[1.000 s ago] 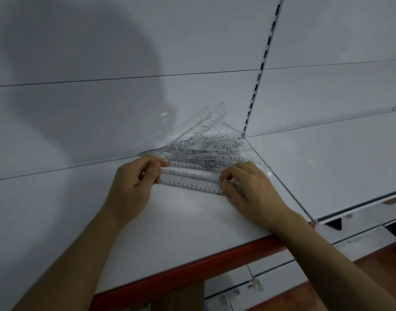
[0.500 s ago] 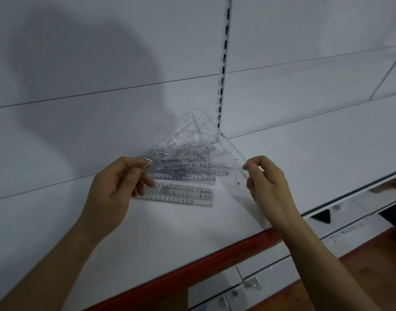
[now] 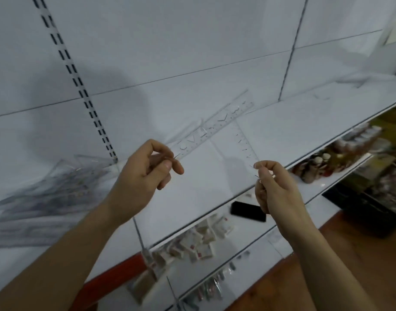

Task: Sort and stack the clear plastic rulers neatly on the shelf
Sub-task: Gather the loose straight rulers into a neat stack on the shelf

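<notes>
So the person has both hands up in front of the white shelf (image 3: 293, 113), each one holding a piece of clear plastic. The left hand (image 3: 145, 173) has its grip closed on the low end of a clear stencil ruler (image 3: 215, 126), pinched between thumb and fingers, and the ruler slants up and to the right in the air. The right hand (image 3: 275, 187) pinches the bottom corner of a clear set square (image 3: 241, 151), whose top edge meets the ruler. It's blurry, so the markings can't be read. The rest of the clear rulers (image 3: 46, 191) sit in a messy fanned pile on the shelf, off to the left. Lower shelves hold small white packets (image 3: 197, 241) and a black box (image 3: 248, 211).
</notes>
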Demonstrator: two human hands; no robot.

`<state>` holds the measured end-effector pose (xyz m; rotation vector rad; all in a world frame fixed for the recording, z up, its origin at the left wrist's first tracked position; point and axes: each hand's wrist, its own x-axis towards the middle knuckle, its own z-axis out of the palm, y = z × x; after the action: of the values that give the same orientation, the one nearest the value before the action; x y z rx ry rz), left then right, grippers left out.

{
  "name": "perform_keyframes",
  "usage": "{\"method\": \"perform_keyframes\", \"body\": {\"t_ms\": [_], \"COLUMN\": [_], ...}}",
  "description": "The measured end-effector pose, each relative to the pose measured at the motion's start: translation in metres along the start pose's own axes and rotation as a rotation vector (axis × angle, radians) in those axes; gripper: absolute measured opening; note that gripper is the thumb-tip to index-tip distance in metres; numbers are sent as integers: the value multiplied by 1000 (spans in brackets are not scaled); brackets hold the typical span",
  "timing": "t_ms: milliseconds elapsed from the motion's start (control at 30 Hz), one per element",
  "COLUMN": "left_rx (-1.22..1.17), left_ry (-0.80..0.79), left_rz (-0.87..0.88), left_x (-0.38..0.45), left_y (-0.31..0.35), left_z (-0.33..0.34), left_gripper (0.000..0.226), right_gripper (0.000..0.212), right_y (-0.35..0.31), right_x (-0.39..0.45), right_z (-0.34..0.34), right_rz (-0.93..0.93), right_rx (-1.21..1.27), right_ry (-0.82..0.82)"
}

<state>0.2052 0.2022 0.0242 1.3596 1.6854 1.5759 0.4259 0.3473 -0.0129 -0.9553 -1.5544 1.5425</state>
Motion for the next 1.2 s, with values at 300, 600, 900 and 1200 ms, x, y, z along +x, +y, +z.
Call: {"method": "perform_keyframes", "body": {"t_ms": [300,600,900,1200], "left_rx": [-136,13,-36,-36], "left_ry": [-154,-494,-528,-485], "left_rz": [-35,120,193,154], "left_x": [102,206,350,484], "left_y": [8,6,-27,-41], "left_z": [173,300,408,485], "left_gripper": [38,36,36,34], "right_gripper": [24,24,31,28], "right_y": [7,8,16,20], "right_x": [53,112,233,369], "right_z": [-194,-325,-422,-492], "right_rz": [0,-82,-93,-68], "right_rx": [-47,-147,-318,-297], "right_ry": [80,303,426,479]}}
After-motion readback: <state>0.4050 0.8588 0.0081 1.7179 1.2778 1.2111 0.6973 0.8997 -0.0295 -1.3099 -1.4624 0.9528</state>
